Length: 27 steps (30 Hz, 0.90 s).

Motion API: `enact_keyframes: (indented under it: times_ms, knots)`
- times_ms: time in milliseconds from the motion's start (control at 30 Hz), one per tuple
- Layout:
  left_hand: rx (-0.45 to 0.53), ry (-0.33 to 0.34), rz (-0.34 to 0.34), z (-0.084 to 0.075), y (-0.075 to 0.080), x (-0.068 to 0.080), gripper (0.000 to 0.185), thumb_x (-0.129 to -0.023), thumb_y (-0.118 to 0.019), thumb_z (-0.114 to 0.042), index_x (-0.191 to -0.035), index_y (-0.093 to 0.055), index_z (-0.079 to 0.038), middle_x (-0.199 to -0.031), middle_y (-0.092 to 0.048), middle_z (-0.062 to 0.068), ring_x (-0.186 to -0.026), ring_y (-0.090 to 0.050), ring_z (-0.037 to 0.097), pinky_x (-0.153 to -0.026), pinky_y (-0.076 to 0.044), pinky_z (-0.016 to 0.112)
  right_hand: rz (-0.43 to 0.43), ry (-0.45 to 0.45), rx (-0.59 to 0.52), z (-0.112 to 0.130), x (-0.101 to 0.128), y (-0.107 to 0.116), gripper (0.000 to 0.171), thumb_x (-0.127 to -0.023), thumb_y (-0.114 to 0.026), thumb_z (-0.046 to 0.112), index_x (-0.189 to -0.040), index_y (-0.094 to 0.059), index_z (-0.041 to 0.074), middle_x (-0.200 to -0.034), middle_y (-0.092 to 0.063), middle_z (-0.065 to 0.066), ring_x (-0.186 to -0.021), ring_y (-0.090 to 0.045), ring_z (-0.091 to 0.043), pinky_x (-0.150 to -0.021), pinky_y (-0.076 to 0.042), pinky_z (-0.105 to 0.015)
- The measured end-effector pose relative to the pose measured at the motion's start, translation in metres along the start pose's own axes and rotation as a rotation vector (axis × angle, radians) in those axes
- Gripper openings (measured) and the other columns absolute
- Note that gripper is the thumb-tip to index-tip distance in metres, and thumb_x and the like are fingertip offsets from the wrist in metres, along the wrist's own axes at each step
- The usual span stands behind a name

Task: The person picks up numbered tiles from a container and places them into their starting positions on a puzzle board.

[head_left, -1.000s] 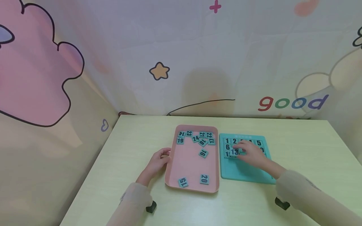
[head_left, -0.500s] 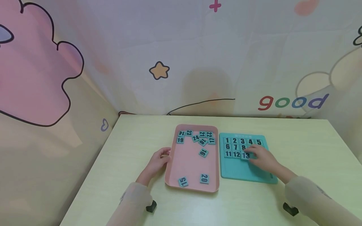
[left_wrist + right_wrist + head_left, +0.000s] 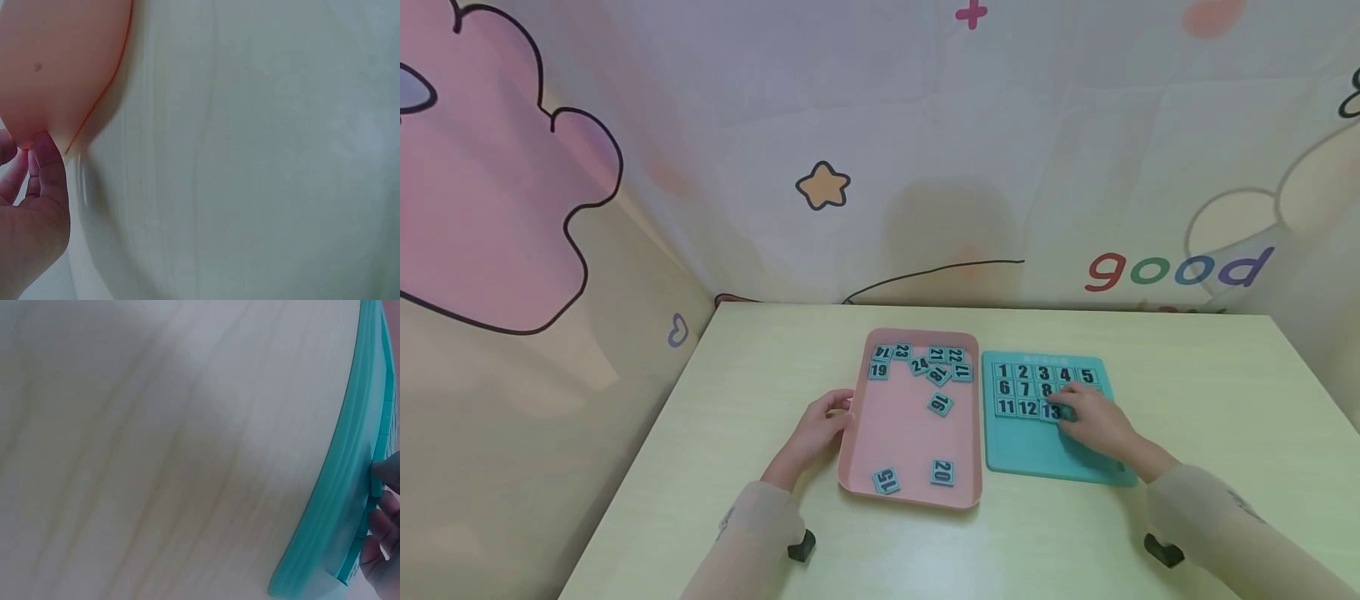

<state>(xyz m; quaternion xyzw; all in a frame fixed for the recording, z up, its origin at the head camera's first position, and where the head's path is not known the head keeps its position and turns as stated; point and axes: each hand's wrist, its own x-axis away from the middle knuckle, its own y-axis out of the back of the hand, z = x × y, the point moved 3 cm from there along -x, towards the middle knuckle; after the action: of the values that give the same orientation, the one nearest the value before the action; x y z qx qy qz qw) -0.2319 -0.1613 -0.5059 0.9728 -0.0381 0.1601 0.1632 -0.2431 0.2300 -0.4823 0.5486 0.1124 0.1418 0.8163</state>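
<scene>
A pink tray (image 3: 891, 437) lies on the table, holding several loose number tiles. My left hand (image 3: 814, 429) grips its left rim; in the left wrist view the thumb and fingers pinch the tray's edge. Right of the tray is a turquoise number board (image 3: 1026, 450) with tiles 1 to 5 along its top row, 6, 7 and 8 below, then 11 and 12. My right hand (image 3: 1097, 423) pinches the number 13 tile (image 3: 1050, 412), which sits beside the 12 in the third row. My fingers hide tiles right of the 8.
In the tray, the 15 tile (image 3: 886, 481) and 20 tile (image 3: 942, 472) lie near the front, the 16 tile (image 3: 939, 404) about midway. The other loose tiles cluster at the back. A printed cloth wall (image 3: 880, 233) stands behind the table (image 3: 760, 358).
My right hand has carried the 13 tile rightward over the board, from above the 11 and 12 to the spot beside the 12, and lowered it. My left hand stays on the tray.
</scene>
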Motion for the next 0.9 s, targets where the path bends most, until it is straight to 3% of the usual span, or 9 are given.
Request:
enact_keyframes:
  times_ms: [500,900]
  knots:
    - [-0.007,-0.007,0.007,-0.001,0.001,0.000,0.037,-0.088,-0.050,-0.012,-0.125,-0.047,-0.014,-0.111,-0.050,0.007,-0.098,-0.048,0.019,-0.089,-0.044,0.031,0.016,-0.017,-0.005,0.004,-0.011,0.007,0.032,-0.076,-0.063,0.011,-0.107,-0.062,0.003,-0.096,-0.052,-0.012,-0.084,-0.048,-0.023,-0.073,-0.046,-0.042]
    - [-0.008,-0.026,0.012,0.002,0.001,-0.002,0.036,-0.088,-0.050,-0.011,-0.124,-0.047,-0.013,-0.111,-0.051,0.007,-0.097,-0.049,0.019,-0.087,-0.044,0.029,0.002,0.032,-0.123,0.045,-0.048,0.037,0.035,-0.081,-0.059,0.013,-0.114,-0.056,0.002,-0.109,-0.052,-0.018,-0.095,-0.051,-0.032,-0.081,-0.046,-0.045]
